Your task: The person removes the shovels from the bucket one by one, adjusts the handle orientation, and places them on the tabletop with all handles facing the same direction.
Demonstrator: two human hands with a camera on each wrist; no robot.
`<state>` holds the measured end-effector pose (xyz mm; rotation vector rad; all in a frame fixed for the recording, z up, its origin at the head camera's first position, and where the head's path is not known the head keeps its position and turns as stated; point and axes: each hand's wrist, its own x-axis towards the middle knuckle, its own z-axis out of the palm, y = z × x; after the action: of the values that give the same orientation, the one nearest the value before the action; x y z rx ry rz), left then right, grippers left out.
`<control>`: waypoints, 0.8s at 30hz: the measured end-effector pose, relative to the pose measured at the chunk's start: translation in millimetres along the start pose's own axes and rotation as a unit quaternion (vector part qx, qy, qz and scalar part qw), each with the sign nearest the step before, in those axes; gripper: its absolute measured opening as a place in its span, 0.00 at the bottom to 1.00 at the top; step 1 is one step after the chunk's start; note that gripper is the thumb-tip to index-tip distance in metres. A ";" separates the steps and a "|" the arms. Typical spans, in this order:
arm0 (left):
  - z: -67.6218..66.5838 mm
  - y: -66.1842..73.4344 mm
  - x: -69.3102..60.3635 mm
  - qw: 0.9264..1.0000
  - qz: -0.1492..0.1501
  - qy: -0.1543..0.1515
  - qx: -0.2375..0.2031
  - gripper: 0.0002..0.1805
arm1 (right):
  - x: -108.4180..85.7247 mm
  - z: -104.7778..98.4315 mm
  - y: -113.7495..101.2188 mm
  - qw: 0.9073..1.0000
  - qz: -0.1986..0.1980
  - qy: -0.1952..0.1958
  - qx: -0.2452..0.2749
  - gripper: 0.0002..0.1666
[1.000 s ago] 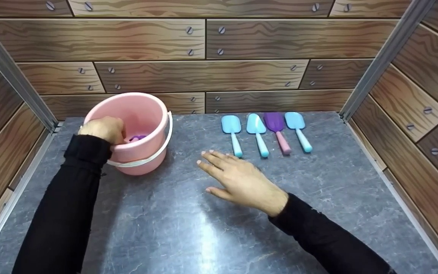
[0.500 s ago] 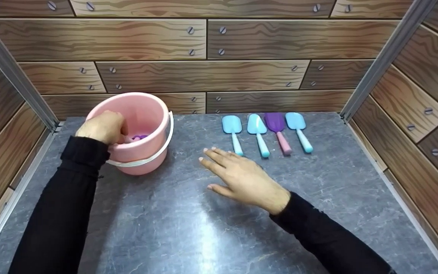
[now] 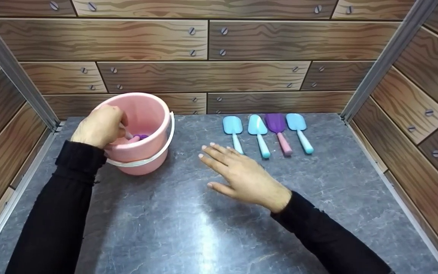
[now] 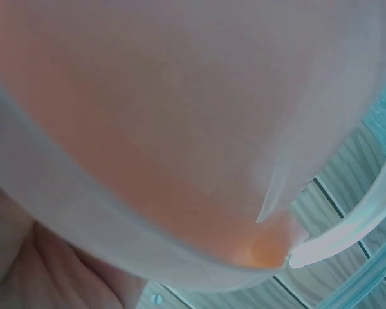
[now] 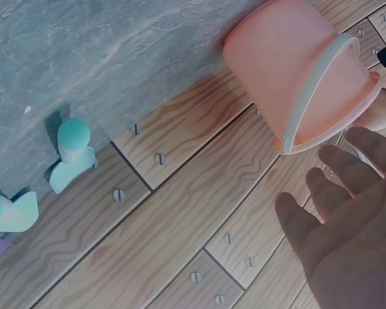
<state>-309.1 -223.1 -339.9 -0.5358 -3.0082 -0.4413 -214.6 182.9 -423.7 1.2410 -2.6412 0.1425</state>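
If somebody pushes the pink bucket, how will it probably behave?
The pink bucket looks like smooth moulded plastic, so probably stiff and fairly light. It narrows downward, so pushing high might tip it. The white handle hangs lowered and could swing.

Grey marbled tabletop (image 3: 158, 228): pink bucket (image 3: 148, 163) at left; row at back right, three blue shovels (image 3: 232, 125), one purple-bladed shovel (image 3: 275, 122).

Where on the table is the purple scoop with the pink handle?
In the head view, the purple, pink-handled scoop lies toward the back right of the grey marbled table, between two blue, turquoise-handled scoops.
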 end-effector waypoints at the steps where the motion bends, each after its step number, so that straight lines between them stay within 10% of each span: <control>1: -0.1 -0.1 -0.2 1.000 0.002 0.005 -0.001 0.14 | 0.0 0.2 0.3 1.000 0.001 0.001 0.002 0.46; 24: -11.5 7.3 -8.4 0.989 0.013 0.142 -0.025 0.20 | -2.1 -2.9 3.7 1.000 0.010 0.012 0.009 0.46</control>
<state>-298.6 -222.6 -327.7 -0.4698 -2.7213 -0.5431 -215.7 187.4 -421.4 1.2107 -2.6386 0.1835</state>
